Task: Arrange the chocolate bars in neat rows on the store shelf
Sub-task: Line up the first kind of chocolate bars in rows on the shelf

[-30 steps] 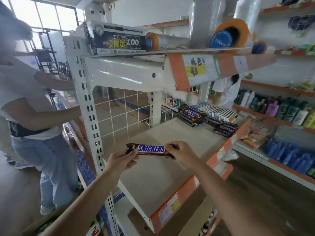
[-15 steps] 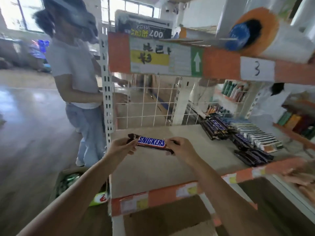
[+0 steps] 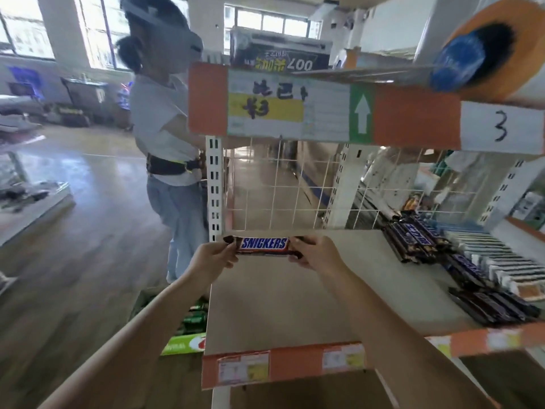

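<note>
Head view gives me the Snickers bar (image 3: 263, 245) dead centre, held level with its blue logo facing me, above the back left part of the shelf (image 3: 295, 305) and close to the white wire grid (image 3: 274, 184) behind it; I cannot tell whether the bar touches the shelf board. My left hand (image 3: 211, 258) pinches the bar's left end between thumb and fingers, and my right hand (image 3: 317, 253) grips the right end, fingers curled over the wrapper. Well to the right on the same shelf I see stacked dark chocolate bars (image 3: 413, 237) with blue lettering lying at an angle, a row of white-wrapped bars (image 3: 507, 261) beside them, and more dark bars (image 3: 492, 305) near the front edge. The shelf's front lip is an orange strip (image 3: 295, 361) carrying price labels (image 3: 243, 367). Above, the upper shelf edge bears a white and yellow sign (image 3: 283, 104) with handwritten characters, a green panel with a white arrow (image 3: 362, 113), and a white card marked 3 (image 3: 501, 125). A large orange-rimmed roll (image 3: 495, 51) lies on the upper shelf at right, and a dark box (image 3: 280, 54) sits further back. To the left of the shelf upright (image 3: 214, 184) stands another person (image 3: 168, 137) in a pale shirt and jeans, and a green carton (image 3: 184, 340) sits on the wooden floor (image 3: 73, 276).
</note>
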Demonstrator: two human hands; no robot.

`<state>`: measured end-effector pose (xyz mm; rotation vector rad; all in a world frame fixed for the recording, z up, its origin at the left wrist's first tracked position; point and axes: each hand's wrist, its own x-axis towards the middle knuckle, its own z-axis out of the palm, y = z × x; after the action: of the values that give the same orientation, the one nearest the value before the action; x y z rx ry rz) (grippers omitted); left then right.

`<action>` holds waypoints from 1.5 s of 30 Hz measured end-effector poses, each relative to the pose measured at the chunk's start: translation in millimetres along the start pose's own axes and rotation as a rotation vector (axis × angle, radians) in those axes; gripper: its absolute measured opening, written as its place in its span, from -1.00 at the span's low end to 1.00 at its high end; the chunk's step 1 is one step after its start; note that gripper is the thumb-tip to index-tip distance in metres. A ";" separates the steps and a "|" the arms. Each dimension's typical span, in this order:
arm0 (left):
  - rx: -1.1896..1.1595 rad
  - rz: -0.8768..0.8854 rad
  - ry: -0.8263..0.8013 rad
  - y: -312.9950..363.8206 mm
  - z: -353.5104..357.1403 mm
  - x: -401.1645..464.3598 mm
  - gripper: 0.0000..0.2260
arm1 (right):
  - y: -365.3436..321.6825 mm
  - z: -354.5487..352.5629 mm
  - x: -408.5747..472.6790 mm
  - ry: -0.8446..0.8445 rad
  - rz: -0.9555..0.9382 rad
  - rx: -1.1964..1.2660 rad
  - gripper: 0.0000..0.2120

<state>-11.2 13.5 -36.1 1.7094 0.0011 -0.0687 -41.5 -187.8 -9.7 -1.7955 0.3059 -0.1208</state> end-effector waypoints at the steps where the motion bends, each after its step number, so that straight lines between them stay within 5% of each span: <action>1: -0.012 -0.007 -0.006 -1.5 -0.1 4.9 -0.78 | -0.8 1.9 5.1 0.004 0.002 0.006 -0.91; 9: 0.076 -0.040 0.115 -22.7 -5.2 43.1 -0.73 | 7.7 16.6 38.8 0.067 -0.009 -0.130 -0.79; 13: 0.251 -0.007 0.179 -21.5 -1.8 52.5 -0.90 | 10.1 20.0 59.3 0.062 -0.012 -0.220 -0.76; 19: 0.477 0.050 0.244 -8.2 7.8 58.6 -0.87 | 9.1 22.0 86.0 0.035 -0.072 -0.355 -0.80; 45: 0.700 -0.085 0.411 -14.3 17.2 87.4 -0.81 | 20.9 37.9 128.3 -0.003 -0.180 -0.571 -0.78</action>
<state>74.7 -5.0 -56.7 2.3940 0.3964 0.2487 87.8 -191.5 -49.5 -2.3899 0.1846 -0.1690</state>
